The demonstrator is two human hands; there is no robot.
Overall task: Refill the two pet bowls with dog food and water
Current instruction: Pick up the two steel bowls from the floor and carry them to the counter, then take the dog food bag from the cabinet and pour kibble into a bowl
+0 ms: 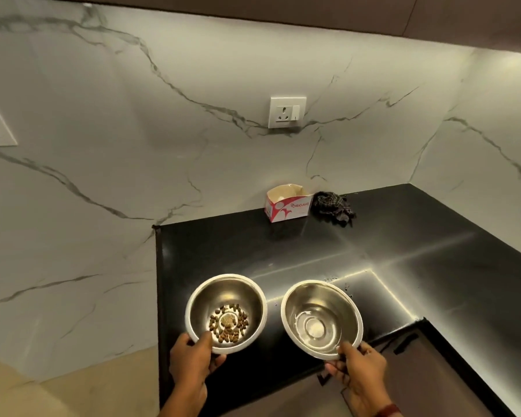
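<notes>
Two steel pet bowls are held side by side over the black counter (313, 251). The left bowl (244, 291) carries a ring of brown dog food pieces (229, 325) on its bottom. My left hand (191, 361) grips its near rim, thumb inside. The right bowl (331, 299) holds a shallow layer of clear water (315, 328). My right hand (360, 368) pinches its near rim, thumb over the edge. Both bowls tilt slightly toward me.
A white and red cardboard box (286, 207) stands open at the back of the counter, with a dark checked cloth (333, 207) beside it. A wall socket (286, 112) sits on the marble backsplash. The counter runs in an L to the right. Brown cabinet fronts (412, 383) lie below.
</notes>
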